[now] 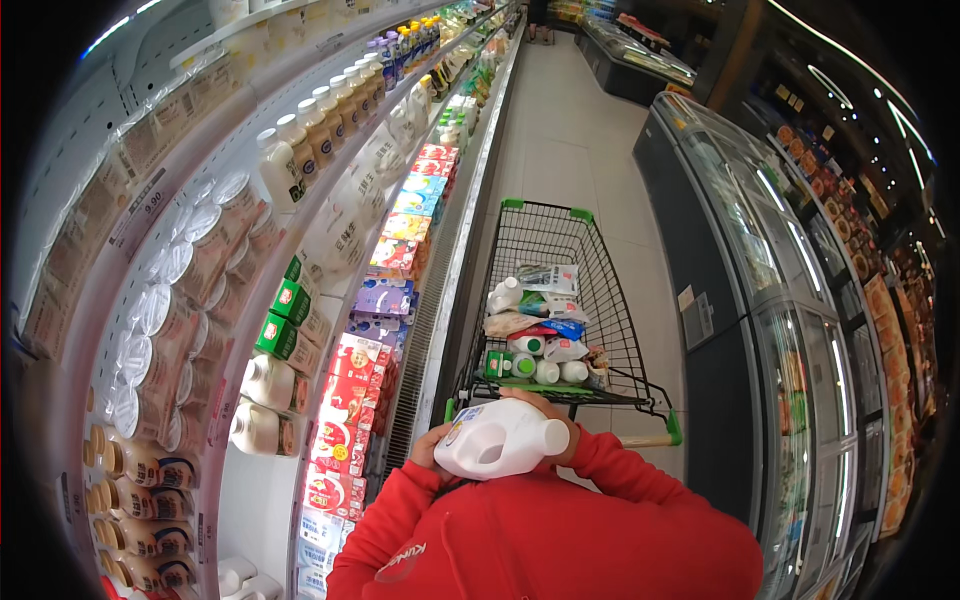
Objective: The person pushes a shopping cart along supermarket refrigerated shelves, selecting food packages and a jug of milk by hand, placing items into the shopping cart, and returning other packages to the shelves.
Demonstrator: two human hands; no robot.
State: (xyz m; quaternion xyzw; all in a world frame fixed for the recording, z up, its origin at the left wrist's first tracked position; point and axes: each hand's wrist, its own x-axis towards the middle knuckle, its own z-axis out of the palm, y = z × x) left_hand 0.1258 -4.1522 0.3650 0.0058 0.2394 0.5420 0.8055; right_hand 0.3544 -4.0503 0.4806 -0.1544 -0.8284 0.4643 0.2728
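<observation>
A white plastic jug (517, 424) with a moulded handle and a white cap lies tilted on its side in front of my red jacket. My left hand (430, 448) grips its base end. Around the far side near the cap end is my right hand (551, 407), its fingers partly hidden by the jug. Just beyond stands a wire shopping cart (615, 300) with green corners. Inside it are several white bottles (548, 373), a green carton (495, 364), a blue packet (562, 328) and a white bag (551, 277).
Refrigerated shelves run along the left, with similar white jugs (268, 382), capped bottles (337, 101), stacked cups (161, 322) and red cartons (349, 390). Glass-topped freezers (720, 202) line the right side. The tiled aisle floor (555, 142) stretches ahead; a person (538, 19) stands far off.
</observation>
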